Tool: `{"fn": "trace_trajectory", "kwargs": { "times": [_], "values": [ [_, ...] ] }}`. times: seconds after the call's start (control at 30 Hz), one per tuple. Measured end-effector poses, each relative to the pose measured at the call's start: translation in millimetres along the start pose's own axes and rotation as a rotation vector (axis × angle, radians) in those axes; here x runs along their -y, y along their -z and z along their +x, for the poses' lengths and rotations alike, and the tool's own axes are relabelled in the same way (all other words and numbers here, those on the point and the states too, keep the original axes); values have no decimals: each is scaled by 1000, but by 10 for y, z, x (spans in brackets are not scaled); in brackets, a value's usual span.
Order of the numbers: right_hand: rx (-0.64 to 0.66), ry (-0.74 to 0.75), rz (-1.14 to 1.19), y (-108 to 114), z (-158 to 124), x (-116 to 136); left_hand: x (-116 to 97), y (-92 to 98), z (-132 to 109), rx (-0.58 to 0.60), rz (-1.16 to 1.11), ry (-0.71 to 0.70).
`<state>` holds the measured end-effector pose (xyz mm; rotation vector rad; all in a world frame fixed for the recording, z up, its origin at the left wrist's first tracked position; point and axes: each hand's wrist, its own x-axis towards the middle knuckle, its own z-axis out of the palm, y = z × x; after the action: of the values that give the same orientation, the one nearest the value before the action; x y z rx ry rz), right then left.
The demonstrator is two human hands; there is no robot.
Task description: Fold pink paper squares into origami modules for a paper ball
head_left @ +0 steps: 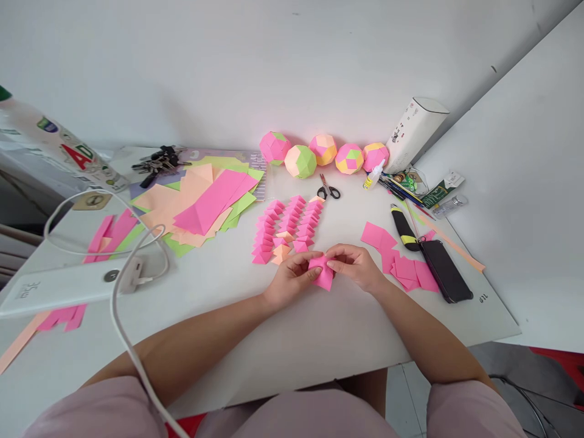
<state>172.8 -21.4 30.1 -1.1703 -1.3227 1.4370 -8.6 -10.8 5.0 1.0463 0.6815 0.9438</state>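
Observation:
Between my two hands, just above the front part of the table, is a small pink square of paper [325,278]. My left hand [292,277] pinches its left side between thumb and fingers. On the upper right edge, my right hand [358,266] grips it the same way. Right behind the hands, folded paper pieces [288,226], mostly pink with a few peach, stand in three rows. Flat pink paper squares [404,271] lie scattered to the right of my right hand.
Scissors [327,187] lie behind the rows, below several paper balls [300,161] along the wall. Coloured sheets [205,201] are piled left. A white cable [114,304] loops from a power bank [68,286]. A phone [444,271] and cutter [404,227] lie right; a glue bottle [374,176] stands behind.

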Motion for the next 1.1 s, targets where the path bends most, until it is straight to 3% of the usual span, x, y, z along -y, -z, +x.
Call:
{"fn": "trace_trajectory", "kwargs": {
  "times": [0.57, 1.1],
  "values": [
    [86, -98, 67, 10, -10, 12, 21, 5, -3, 98, -90, -8],
    [21, -19, -83, -6, -20, 11, 67, 41, 8, -77, 91, -18]
  ]
}}
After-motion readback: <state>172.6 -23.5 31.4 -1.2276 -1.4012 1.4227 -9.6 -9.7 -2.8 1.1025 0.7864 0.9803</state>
